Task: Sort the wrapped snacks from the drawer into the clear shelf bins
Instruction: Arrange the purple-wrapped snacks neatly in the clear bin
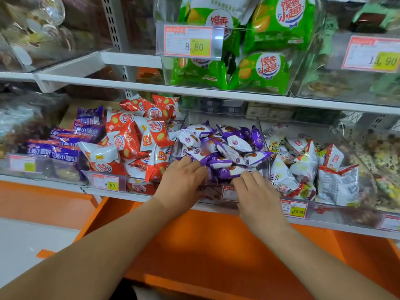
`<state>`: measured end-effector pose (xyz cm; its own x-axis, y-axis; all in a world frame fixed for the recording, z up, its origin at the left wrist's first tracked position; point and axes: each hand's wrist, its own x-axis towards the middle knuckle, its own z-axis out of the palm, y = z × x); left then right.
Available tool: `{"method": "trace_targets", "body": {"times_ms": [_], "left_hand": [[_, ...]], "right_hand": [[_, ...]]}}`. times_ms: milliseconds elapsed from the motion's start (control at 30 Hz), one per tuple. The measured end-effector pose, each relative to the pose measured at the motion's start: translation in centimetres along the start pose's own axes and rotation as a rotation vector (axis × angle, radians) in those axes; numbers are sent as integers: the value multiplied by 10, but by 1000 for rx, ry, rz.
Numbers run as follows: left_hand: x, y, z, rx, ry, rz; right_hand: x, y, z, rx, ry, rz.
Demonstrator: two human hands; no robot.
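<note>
A clear shelf bin (265,135) on the middle shelf is heaped with purple-and-white wrapped snacks (225,146). Both my hands reach over its front wall. My left hand (181,180) lies with fairly straight fingers on the purple packets at the bin's front left. My right hand (257,191) is at the front right, its fingers bent down among the packets with the tips hidden, so I cannot see whether it grips one. Below my forearms the orange drawer (216,245) stands pulled out.
Left of the bin are red-and-white packets (134,139) and darker purple packs (65,148). To its right are white-and-red packets (307,167). On the upper shelf a bin holds green bags (264,68). Price tags (294,210) hang along the shelf edges.
</note>
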<state>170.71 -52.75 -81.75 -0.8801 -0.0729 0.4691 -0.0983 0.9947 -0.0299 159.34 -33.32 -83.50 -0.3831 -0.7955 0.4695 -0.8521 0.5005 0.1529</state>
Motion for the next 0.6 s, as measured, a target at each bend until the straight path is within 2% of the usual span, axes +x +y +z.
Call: {"method": "trace_targets", "body": {"times_ms": [300,467,600], "left_hand": [[8,-1,-1,-9,60,-18],[4,5,-10,-8,126,5],[-12,12,-21,3,112,-4]], "right_hand": [[7,4,-7,11,90,-1],[2,3,-18,3,90,-4],[-11,-7,-27,1,68,-7]]}}
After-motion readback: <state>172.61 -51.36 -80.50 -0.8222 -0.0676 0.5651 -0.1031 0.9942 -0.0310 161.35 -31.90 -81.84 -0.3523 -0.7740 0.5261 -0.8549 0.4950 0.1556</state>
